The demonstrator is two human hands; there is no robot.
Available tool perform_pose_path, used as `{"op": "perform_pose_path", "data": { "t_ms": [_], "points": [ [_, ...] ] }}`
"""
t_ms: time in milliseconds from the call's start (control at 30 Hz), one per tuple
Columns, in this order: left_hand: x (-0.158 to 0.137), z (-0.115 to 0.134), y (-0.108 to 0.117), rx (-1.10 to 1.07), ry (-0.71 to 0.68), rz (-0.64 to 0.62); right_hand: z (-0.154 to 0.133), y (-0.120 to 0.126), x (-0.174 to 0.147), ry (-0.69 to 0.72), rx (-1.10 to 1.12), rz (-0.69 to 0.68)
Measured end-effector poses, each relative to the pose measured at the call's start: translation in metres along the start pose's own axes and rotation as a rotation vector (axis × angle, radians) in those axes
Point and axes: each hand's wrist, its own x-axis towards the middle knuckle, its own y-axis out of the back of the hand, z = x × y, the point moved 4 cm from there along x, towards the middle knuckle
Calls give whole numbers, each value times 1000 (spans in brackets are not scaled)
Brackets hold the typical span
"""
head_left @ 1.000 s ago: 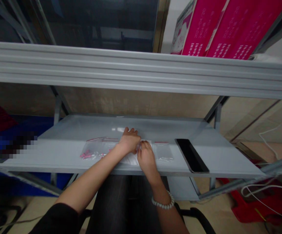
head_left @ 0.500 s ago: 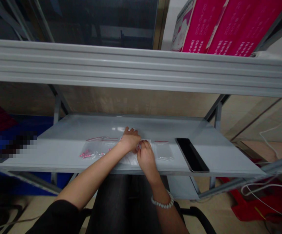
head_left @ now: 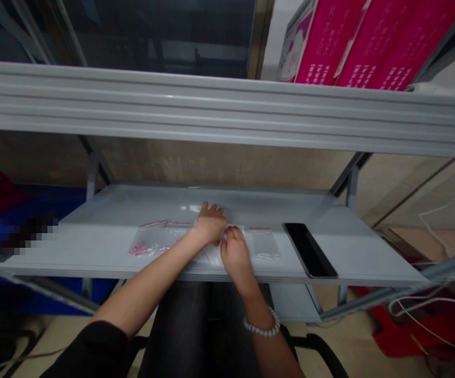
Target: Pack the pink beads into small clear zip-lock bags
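Note:
My left hand (head_left: 211,223) and my right hand (head_left: 235,251) meet over a whitish, see-through zip bag (head_left: 210,256) at the shelf's front. Both have curled fingers closed at the bag's upper part, which they largely cover. A small pinkish spot shows between the fingertips; its kind is unclear. Left of my hands lies a clear zip bag (head_left: 148,239) with small pink pieces (head_left: 137,248) in it. Another bag with pink bits overlaps it, partly behind my left forearm. To the right of my right hand lies a flat clear zip bag (head_left: 264,243) with a red strip along its top.
A black phone-like slab (head_left: 309,250) lies at the right on the grey shelf board (head_left: 369,257). Above it a ridged metal beam (head_left: 227,113) crosses the view, with pink boxes (head_left: 329,47) behind. Slanted metal struts (head_left: 347,186) flank the board.
My fingers have shifted very slightly at the bag. The other bags and the black slab stay where they were.

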Motion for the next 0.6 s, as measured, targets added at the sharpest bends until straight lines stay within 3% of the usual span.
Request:
{"op": "perform_pose_path", "data": {
  "t_ms": [600],
  "points": [
    [2, -1, -4, 23, -10, 6, 0, -1, -1, 4, -9, 2]
  ]
}}
